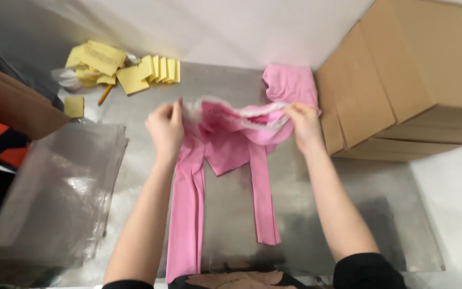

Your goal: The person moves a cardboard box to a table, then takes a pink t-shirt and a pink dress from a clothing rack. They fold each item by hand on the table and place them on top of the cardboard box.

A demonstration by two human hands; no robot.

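Observation:
A pink garment [231, 144] with white lace trim along its top edge is stretched between my two hands over a shiny metal table [316, 214]. My left hand [165, 128] pinches its left end and my right hand [303, 126] pinches its right end. Two long pink strips hang from it and lie along the table toward me. A second folded pink piece [290, 83] lies just beyond my right hand.
Stacked cardboard boxes [402, 80] stand at the right. A pile of clear plastic bags [60, 192] lies at the left. Yellow paper slips [118, 67] and a pencil [104, 95] sit at the back left. A brown box edge [12, 99] is at far left.

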